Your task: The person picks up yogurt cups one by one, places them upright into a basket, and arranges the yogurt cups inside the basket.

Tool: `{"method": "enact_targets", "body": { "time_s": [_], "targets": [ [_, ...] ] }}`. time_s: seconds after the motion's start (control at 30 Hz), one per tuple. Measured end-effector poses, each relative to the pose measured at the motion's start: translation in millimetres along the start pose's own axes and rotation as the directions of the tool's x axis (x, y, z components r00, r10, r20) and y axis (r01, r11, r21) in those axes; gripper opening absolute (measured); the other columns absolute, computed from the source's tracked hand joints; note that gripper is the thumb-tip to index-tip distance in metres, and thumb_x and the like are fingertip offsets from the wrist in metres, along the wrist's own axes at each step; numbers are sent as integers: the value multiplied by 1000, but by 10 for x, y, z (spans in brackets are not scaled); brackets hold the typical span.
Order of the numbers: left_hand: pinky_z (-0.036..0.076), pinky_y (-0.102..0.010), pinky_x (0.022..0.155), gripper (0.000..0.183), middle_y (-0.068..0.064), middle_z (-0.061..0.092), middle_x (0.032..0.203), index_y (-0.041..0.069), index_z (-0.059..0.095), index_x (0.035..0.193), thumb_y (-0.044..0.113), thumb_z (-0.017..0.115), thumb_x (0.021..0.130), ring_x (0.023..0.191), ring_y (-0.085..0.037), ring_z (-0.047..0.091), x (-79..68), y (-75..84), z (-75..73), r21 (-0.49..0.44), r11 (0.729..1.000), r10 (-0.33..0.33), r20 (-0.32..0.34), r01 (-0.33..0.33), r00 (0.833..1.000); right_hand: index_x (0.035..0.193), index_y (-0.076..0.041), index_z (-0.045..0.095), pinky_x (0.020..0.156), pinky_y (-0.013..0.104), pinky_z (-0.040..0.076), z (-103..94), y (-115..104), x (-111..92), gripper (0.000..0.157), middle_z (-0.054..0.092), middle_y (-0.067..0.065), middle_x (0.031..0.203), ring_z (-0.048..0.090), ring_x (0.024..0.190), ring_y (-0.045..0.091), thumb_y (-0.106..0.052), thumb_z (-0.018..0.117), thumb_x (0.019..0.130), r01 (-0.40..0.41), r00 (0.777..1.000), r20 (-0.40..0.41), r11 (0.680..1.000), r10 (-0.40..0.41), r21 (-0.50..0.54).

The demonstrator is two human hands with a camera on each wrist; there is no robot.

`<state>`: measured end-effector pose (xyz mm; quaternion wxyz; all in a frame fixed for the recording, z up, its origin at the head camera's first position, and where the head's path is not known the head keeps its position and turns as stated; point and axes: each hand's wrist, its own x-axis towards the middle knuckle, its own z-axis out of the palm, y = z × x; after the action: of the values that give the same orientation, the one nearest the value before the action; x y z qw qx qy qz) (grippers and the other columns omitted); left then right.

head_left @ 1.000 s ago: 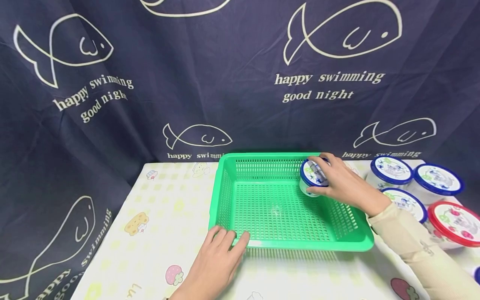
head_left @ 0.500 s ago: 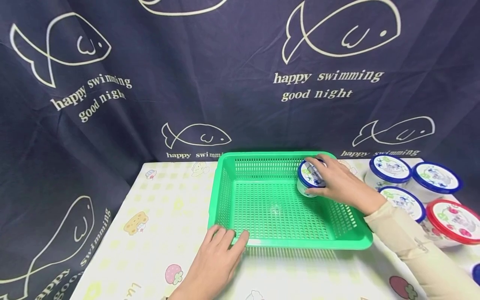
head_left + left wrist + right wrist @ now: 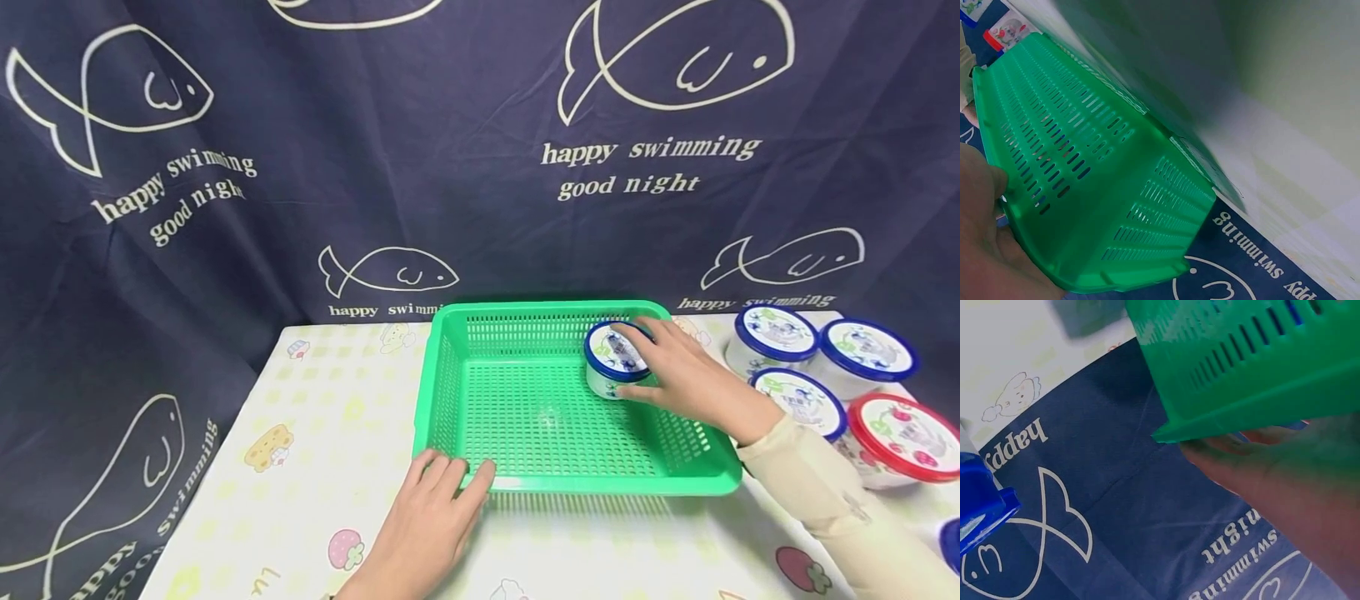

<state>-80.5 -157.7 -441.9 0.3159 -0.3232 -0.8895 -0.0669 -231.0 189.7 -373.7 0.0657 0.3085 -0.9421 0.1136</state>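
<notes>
In the head view, a green plastic basket (image 3: 577,483) with slotted walls stands on the table. My left hand (image 3: 427,521) grips its near rim toward the left corner, fingers hooked over the edge; the left wrist view shows this hand (image 3: 985,231) against the outer wall. A small round tub (image 3: 617,354) with a blue-edged lid sits upright inside, at the back right. My right hand (image 3: 693,375) reaches over the right wall, its fingers and thumb spread loosely beside the tub's right side. The right wrist view hides the fingertips of this hand (image 3: 1279,475) behind the basket wall.
Right of the basket stand several lidded tubs: blue-lidded ones (image 3: 776,333) and a larger red-lidded one (image 3: 907,437). Part of another blue lid (image 3: 951,542) shows at the right edge. A dark fish-print curtain (image 3: 495,167) hangs behind the patterned tablecloth (image 3: 300,500).
The tub has shifted slightly left in the basket. My right hand's fingers have loosened and drawn back to the right, uncovering more of the lid. My left hand stays on the rim.
</notes>
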Motion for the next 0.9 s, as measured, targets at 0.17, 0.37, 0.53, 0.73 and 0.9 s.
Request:
{"method": "enact_targets", "body": {
  "time_s": [0.17,0.37,0.53,0.73,0.9],
  "targets": [
    [44,-42,95,39,1,55,91,15,63,124,26,28,110,81,-18,52,4,13,0,1,1000,1,2,-1,1000,149,-8,40,101,73,31,-86,-55,-121,85,38,31,146,35,132,55,-37,82,82,-5,999,-41,1000,5,-2],
    [43,-43,96,39,0,56,92,15,63,124,27,29,110,82,-20,53,2,13,7,9,1000,-1,4,1,1000,149,-8,41,98,73,34,-175,-67,-261,83,41,28,144,37,131,52,-30,84,80,15,994,-110,1000,-17,-17],
    [44,-43,95,38,0,55,92,15,63,123,27,30,109,82,-20,52,2,12,14,11,1000,0,-2,0,1000,146,-7,44,96,71,35,-201,-35,-374,81,44,29,141,42,126,51,-24,84,78,38,981,-190,999,-40,-16],
    [44,-44,95,38,-1,56,93,15,63,123,26,30,109,82,-20,52,12,18,26,3,1000,3,-8,-3,1000,146,-11,46,98,66,36,-285,-6,-548,81,49,22,138,43,128,44,-18,85,76,26,966,-257,999,-20,20],
    [44,-43,94,38,0,56,92,15,63,122,26,29,110,81,-19,52,6,26,30,9,1000,4,-12,-4,1000,148,-11,45,101,70,31,-314,42,-724,83,47,25,138,40,128,49,-19,85,76,-50,969,-242,998,58,40]
  ]
}}
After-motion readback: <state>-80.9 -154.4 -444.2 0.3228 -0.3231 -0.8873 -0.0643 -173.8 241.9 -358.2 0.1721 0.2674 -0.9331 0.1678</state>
